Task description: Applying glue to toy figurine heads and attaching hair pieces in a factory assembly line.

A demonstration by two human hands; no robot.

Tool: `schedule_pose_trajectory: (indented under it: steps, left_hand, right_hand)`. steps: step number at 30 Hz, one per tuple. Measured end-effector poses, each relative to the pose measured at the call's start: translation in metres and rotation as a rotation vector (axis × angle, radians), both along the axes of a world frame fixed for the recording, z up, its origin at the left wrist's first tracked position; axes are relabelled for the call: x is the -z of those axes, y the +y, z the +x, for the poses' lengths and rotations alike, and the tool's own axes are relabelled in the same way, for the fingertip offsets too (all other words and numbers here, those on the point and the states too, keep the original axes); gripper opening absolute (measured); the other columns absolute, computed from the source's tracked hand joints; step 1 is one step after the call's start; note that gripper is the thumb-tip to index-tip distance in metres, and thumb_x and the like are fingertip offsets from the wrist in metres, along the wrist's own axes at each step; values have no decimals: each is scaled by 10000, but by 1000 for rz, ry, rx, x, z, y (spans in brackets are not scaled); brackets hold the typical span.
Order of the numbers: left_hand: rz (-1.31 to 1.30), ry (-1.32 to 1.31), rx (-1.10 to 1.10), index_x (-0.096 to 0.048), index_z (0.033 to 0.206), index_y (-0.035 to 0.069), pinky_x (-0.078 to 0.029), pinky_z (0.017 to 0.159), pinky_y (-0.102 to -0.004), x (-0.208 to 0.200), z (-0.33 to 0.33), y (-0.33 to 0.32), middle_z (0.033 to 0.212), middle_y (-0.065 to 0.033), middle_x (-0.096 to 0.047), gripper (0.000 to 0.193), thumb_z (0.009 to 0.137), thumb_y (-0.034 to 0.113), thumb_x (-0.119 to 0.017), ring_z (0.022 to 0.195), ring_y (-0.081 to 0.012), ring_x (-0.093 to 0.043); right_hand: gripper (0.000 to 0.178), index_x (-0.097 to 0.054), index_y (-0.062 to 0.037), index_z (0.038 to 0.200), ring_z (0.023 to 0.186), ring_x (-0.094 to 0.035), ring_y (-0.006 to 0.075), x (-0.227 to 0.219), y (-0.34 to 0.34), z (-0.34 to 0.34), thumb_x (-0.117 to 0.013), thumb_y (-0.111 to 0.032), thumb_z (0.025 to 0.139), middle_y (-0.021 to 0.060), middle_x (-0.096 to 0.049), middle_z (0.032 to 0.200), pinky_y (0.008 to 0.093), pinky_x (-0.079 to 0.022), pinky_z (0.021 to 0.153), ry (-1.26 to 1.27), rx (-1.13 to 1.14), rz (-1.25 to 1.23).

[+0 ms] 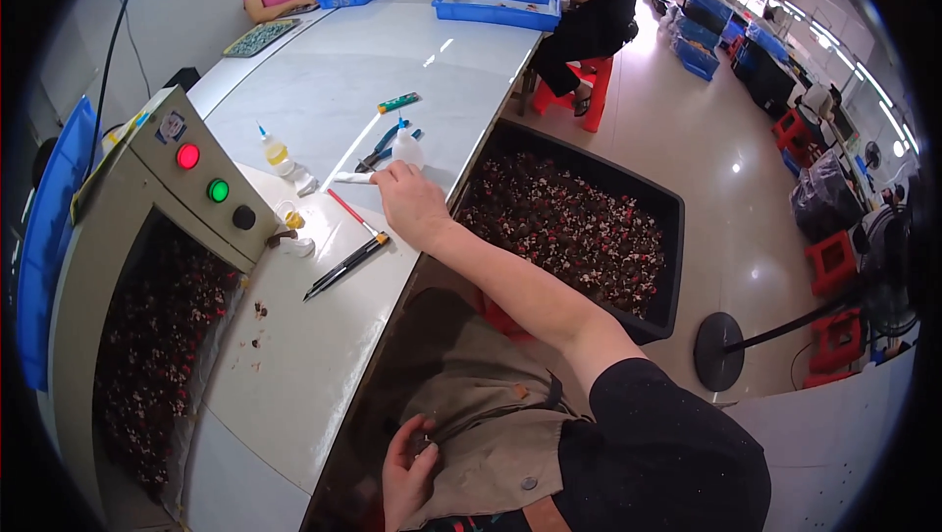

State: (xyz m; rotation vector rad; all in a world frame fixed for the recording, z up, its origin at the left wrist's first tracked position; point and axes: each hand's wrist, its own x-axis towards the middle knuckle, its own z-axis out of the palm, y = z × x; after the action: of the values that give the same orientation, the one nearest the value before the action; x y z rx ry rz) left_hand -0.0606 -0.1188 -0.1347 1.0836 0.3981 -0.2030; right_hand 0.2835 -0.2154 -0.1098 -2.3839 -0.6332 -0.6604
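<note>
My right hand (412, 203) reaches across the white table, its fingers curled together beside a white squeeze bottle (407, 149) with a blue tip. A white strip-like thing (353, 178) lies at the fingertips; whether they grip it is hidden. Low in front of my apron, my left hand (407, 473) is closed round a small dark piece (422, 446), mostly covered by the fingers. Near the right hand lie blue-handled pliers (381, 147), a green tool (398, 102), a red-handled brush (355, 214) and black pens (346, 267). A dropper bottle (277, 152) holds yellow liquid.
At left stands a beige machine (162, 179) with red and green buttons, dark small parts inside. A black bin (677, 247) of similar parts sits beside the table. Blue trays (496, 7) and two seated people are at the far end. A fan base (718, 350) stands right.
</note>
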Motion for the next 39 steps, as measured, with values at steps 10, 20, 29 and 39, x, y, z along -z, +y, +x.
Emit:
schedule_pose_trajectory:
  steps: [10, 20, 29, 39]
  left_hand:
    - [-180, -25, -49, -461, 1258, 63, -447, 765, -260, 9, -2, 3, 1219, -92, -520, 415, 881, 165, -600, 876, -120, -521]
    - [-401, -143, -242, -468, 1261, 96, -450, 809, -269, -1, 11, 5, 1147, -41, -546, 494, 869, 358, -616, 954, -143, -544]
    - [-244, -194, -129, -371, 1296, 17, -428, 938, -391, -13, 23, 5, 1217, -95, -484, 626, 865, 407, -604, 1115, -222, -507]
    - [-339, -308, -158, -320, 1320, -18, -387, 975, -357, -18, 11, 8, 1222, -108, -453, 522, 955, 329, -455, 1128, -207, -476]
  right_hand:
    - [206, -605, -90, 1020, 1065, -498, 244, 3, -8, -4, -534, -96, 826, 79, -541, 1117, 400, -366, 893, -71, -29, 75]
    - [404, -542, -83, 1137, 1015, -522, 264, -21, -47, -156, -667, -267, 800, 89, -546, 1102, 375, -408, 851, 232, -998, 168]
    - [469, -542, -85, 1108, 972, -527, 220, 0, -23, -186, -678, -111, 661, 54, -552, 1058, 343, -409, 811, 276, -1112, 123]
    - [420, -549, -91, 1084, 962, -548, 219, -12, -10, -199, -676, -144, 687, 58, -568, 1039, 342, -422, 791, 297, -1110, 109]
